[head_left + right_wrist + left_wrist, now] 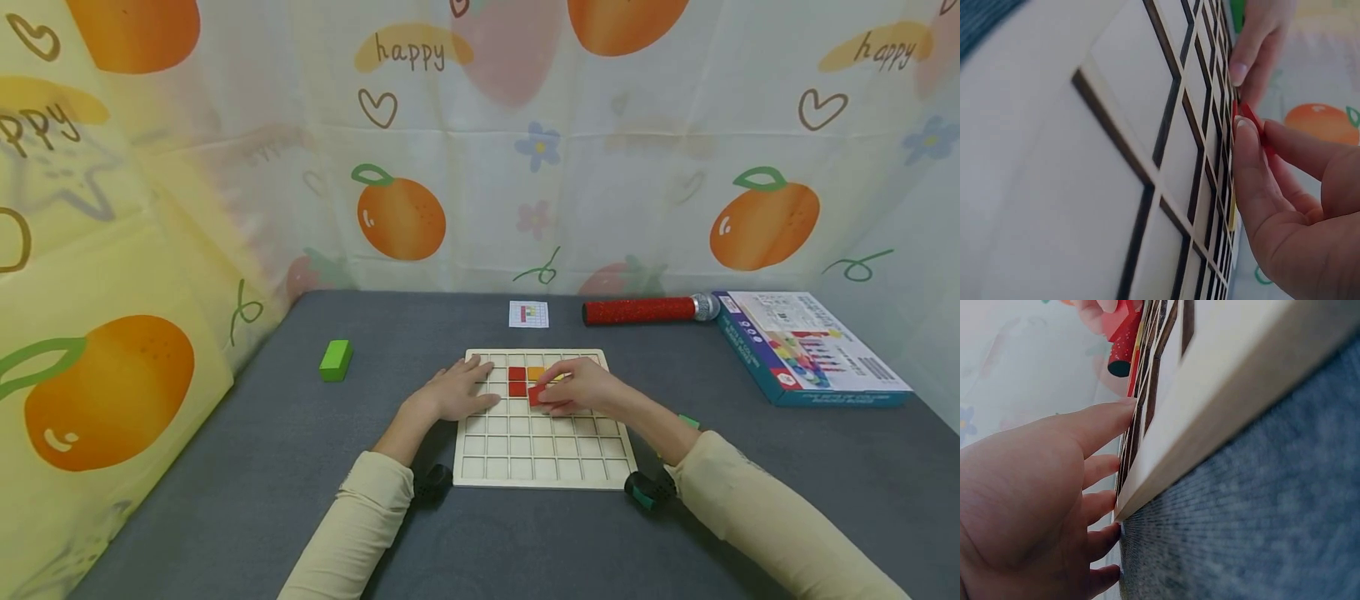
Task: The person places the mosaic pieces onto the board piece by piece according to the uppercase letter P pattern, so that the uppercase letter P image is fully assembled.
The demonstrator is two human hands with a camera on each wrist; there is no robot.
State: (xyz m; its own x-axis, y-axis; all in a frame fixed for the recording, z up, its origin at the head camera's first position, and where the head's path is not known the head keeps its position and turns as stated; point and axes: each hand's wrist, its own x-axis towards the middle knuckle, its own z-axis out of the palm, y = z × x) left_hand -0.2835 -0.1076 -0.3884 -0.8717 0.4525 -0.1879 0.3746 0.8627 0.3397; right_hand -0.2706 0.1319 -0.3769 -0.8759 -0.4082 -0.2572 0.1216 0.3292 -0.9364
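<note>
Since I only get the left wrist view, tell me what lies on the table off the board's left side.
Observer: A green block, apart from the board.
Operator: Now look just behind the board.
Observer: A small white card with a coloured grid printed on it.
Operator: Last, say exactly where the piece being pinched is.
Observer: The right hand has the red piece just right of the nearer of two red tiles on the board.

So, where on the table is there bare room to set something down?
Bare: table between green block and board, and the near strip between left sleeve and right sleeve. Crowded: far right, with red tube and box, and the board's far half, under left hand and right hand.
</note>
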